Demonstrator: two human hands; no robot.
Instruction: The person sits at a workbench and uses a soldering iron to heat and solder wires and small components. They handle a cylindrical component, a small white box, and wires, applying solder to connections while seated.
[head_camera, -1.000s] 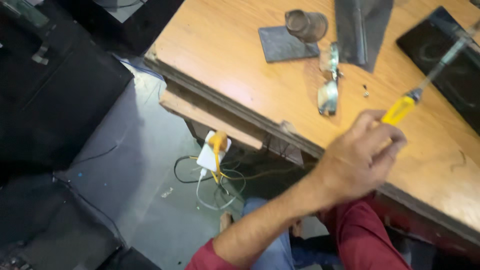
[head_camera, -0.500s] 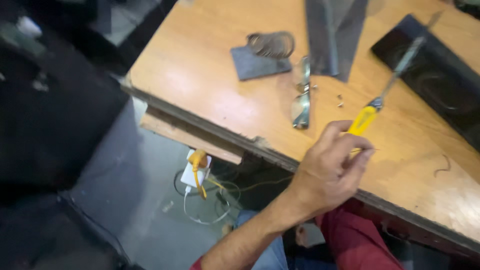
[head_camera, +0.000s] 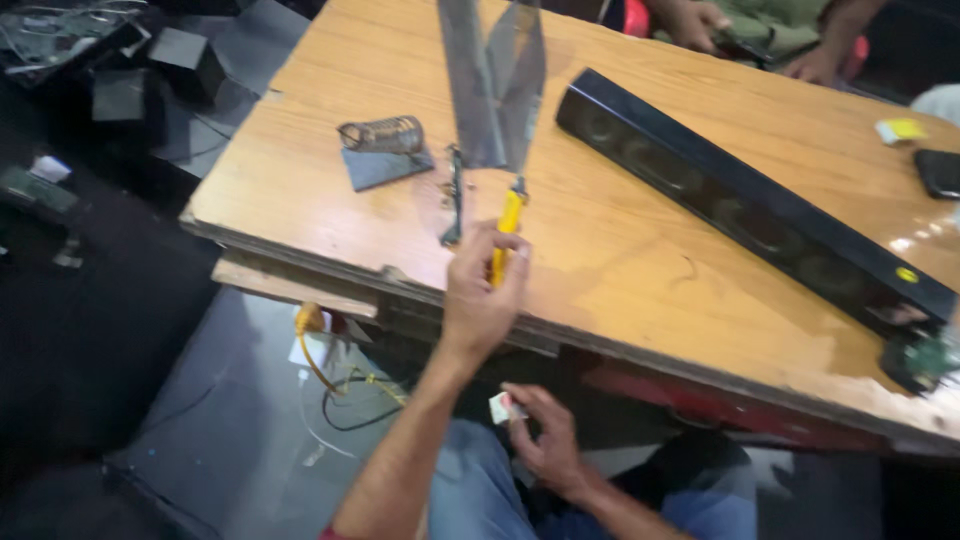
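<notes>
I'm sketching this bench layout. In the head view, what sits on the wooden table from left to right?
Coiled-wire soldering iron stand → narrow metal strip → yellow-handled screwdriver in the left hand → long black soundbar → small yellow pad → dark phone at the right edge.

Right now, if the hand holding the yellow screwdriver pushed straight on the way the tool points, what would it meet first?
Probably the folded grey metal sheet. The left hand aims the yellow-handled screwdriver up the table, and its shaft seems to reach the sheet's lower edge, though depth is unclear.
</notes>
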